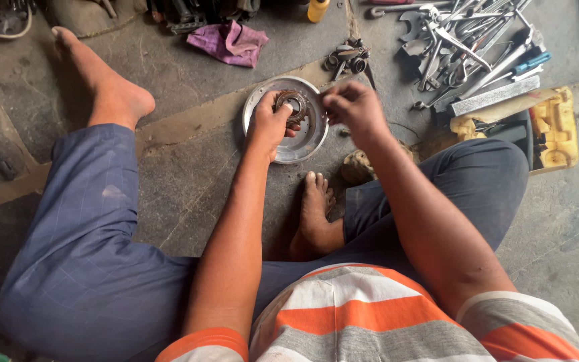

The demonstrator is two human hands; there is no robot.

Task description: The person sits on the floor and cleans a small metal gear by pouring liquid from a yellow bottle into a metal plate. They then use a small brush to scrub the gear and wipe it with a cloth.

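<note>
Striped in orange, grey and white, a shirt (363, 315) fills the bottom of the head view as a person sits on a stone floor (189, 181) in blue trousers (82, 255), one bare foot (112, 94) stretched out to the left and the other (316, 201) tucked in. Both forearms reach forward to a shallow round metal dish (306, 137). The left hand (269, 124) curls around a rusty, ring-shaped toothed part (292, 104), gripping it above the dish. The right hand (353, 107) hovers just beside that part with fingertips pinched together; whatever they hold is too small to make out. Beyond the dish lies a small cluster of dark metal parts (348, 57), with a crumpled purple rag (229, 41) further left. A heap of spanners and other hand tools (467, 47) spreads across the upper right, near a yellow moulded case (556, 127). A yellow bottle (317, 9) stands at the top edge.
</note>
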